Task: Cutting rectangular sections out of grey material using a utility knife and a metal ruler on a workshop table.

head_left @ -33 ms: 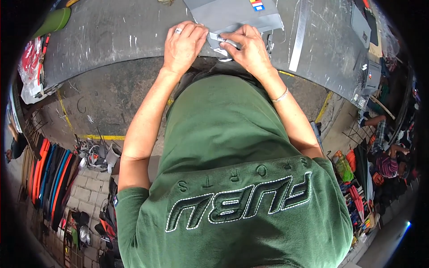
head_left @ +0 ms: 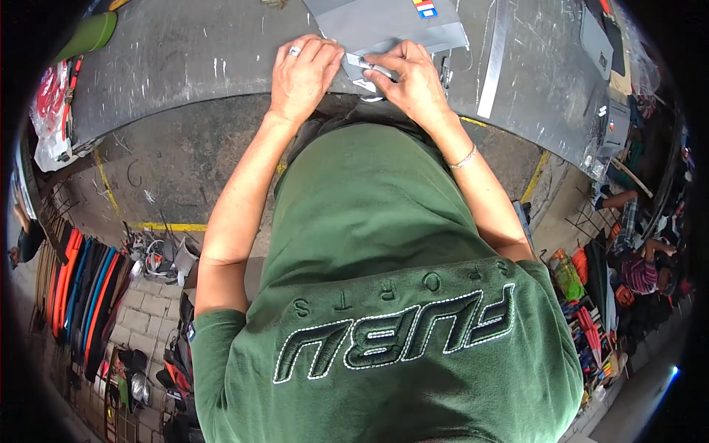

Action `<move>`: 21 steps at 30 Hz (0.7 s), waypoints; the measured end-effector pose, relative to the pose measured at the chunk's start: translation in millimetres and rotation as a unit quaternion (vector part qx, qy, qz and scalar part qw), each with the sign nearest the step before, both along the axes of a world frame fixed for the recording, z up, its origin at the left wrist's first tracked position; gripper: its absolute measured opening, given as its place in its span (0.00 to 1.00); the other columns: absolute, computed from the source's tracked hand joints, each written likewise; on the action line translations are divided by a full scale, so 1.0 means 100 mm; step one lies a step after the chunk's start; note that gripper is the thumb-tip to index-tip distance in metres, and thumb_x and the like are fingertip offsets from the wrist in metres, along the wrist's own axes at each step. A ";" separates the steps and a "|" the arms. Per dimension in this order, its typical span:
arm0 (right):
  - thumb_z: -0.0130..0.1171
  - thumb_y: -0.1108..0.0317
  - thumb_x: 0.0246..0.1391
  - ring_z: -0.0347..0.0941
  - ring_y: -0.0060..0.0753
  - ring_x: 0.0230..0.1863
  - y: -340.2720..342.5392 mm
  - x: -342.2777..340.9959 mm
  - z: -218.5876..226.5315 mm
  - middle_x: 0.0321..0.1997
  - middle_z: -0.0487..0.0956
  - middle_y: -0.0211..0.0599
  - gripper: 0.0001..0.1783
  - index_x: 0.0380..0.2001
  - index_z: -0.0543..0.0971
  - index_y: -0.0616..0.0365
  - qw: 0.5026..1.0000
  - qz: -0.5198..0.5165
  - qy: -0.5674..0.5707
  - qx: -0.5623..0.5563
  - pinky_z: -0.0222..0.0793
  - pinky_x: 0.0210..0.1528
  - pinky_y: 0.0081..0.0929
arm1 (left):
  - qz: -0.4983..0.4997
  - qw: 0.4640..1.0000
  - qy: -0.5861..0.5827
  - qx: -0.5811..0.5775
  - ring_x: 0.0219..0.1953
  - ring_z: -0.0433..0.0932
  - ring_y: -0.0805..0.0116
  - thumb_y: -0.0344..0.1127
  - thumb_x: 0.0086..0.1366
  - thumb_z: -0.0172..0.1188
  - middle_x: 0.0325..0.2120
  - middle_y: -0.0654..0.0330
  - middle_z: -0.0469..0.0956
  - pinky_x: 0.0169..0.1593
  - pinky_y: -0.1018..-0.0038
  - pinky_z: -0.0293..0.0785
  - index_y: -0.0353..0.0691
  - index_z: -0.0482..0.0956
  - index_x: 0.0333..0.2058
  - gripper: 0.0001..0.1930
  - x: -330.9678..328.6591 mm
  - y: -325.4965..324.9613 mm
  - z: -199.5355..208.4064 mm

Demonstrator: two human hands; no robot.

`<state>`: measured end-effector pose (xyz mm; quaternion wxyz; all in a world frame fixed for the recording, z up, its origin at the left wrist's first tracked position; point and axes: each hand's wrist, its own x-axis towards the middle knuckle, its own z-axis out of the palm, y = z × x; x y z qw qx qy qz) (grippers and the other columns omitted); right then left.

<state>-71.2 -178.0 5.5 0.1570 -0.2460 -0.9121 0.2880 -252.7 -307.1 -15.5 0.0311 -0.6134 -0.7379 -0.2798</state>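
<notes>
A grey flat sheet (head_left: 380,28) with a small coloured label (head_left: 425,9) lies on the dark worktable. At its near left corner is a pale narrow strip (head_left: 355,60). My left hand (head_left: 301,77) is closed, its bent fingers pressed together on that corner; a ring shows on one finger. Just right of it, my right hand (head_left: 410,77) pinches something small and dark at the strip, between thumb and forefinger. The fingers mostly hide this piece, so its kind is unclear. White scraps (head_left: 365,86) lie below the fingertips, near the table's front edge.
A metal ruler-like strip (head_left: 493,63) lies right of the sheet, with a small dark tool (head_left: 446,72) nearer my right hand. Grey panels (head_left: 596,43) sit at the table's right end. Left are a green roll (head_left: 87,35) and a plastic bag (head_left: 52,122). People (head_left: 641,269) are at far right.
</notes>
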 end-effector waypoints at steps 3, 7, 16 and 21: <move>0.76 0.62 0.48 0.73 0.39 0.42 0.00 0.00 0.00 0.35 0.76 0.34 0.16 0.43 0.89 0.47 1.000 -0.003 -0.008 0.002 0.73 0.51 0.36 | 0.005 1.000 0.006 -0.006 0.50 0.79 0.66 0.36 0.63 0.68 0.41 0.70 0.82 0.55 0.64 0.71 0.48 0.83 0.41 0.08 0.01 0.00 -0.03; 0.76 0.62 0.48 0.74 0.40 0.43 0.04 -0.02 0.03 0.35 0.76 0.34 0.17 0.43 0.89 0.46 1.000 0.008 -0.026 0.005 0.73 0.51 0.36 | 0.001 1.000 0.023 0.014 0.51 0.78 0.68 0.38 0.62 0.68 0.38 0.72 0.80 0.55 0.62 0.71 0.50 0.82 0.39 0.07 0.00 0.00 -0.07; 0.74 0.59 0.50 0.73 0.43 0.45 0.08 -0.01 0.04 0.37 0.75 0.36 0.17 0.44 0.89 0.46 0.998 0.004 -0.054 -0.017 0.71 0.54 0.40 | -0.004 1.000 0.022 0.017 0.51 0.78 0.69 0.37 0.62 0.68 0.39 0.73 0.80 0.55 0.63 0.71 0.50 0.81 0.39 0.08 -0.01 -0.02 -0.07; 0.74 0.58 0.50 0.74 0.43 0.45 0.12 0.04 -0.04 0.36 0.76 0.36 0.16 0.43 0.90 0.44 0.999 -0.021 -0.030 0.000 0.71 0.53 0.41 | -0.004 1.000 0.020 0.015 0.51 0.78 0.69 0.37 0.62 0.68 0.39 0.73 0.80 0.55 0.63 0.71 0.50 0.81 0.39 0.08 0.00 -0.01 -0.07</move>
